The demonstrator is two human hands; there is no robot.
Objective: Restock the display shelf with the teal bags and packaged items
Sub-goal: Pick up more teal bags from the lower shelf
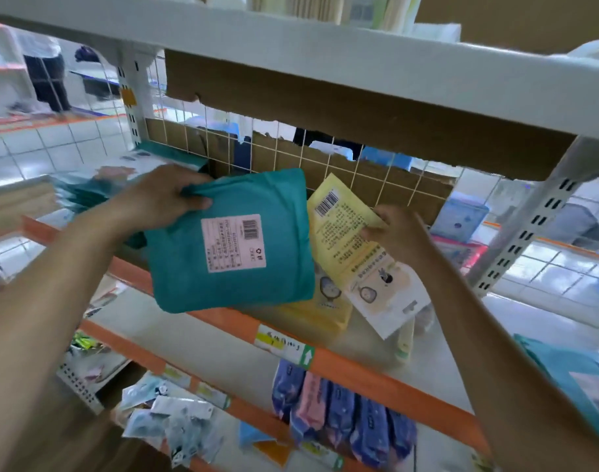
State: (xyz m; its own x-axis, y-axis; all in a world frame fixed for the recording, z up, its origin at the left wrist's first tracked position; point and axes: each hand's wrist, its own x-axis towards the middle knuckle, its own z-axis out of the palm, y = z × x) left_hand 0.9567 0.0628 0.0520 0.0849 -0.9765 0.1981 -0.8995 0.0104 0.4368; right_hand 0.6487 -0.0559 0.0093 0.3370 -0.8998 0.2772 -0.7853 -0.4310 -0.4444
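A white metal shelf unit fills the view. Its middle shelf (362, 342) is a pale, smooth board with an orange front edge, and a plain white shelf (325, 63) runs above it. Behind and around lies a floor (53, 148) of glossy white square tiles. A slotted white post (529, 229) stands at the right. Brown cardboard (325, 107) with a torn, ragged lower edge hangs under the upper shelf, and a thin white wire grid (359, 172) forms the back.

The teal bag (223, 287) is held tilted in front of the middle shelf, its lower corner over the orange edge. It is a soft, matte, roughly square pouch with rounded corners and a pale pink barcode label (235, 242). Its right side overlaps the yellow packet (345, 240), a flat, glossy rectangle with a barcode, print and small cartoon figures, slanting down to a white end.

The left hand (155, 199) grips the teal bag's upper left corner, fingers curled behind and thumb on the front, bunching the material. The right hand (400, 229) pinches the yellow packet's right edge.

More teal bags (83, 195), blurred, are stacked at the shelf's left end. More yellow packs (318, 311) lie flat beneath the held ones. Blue and pink pouches (342, 413) hang in a row below, under a yellow-and-green tag (281, 342).
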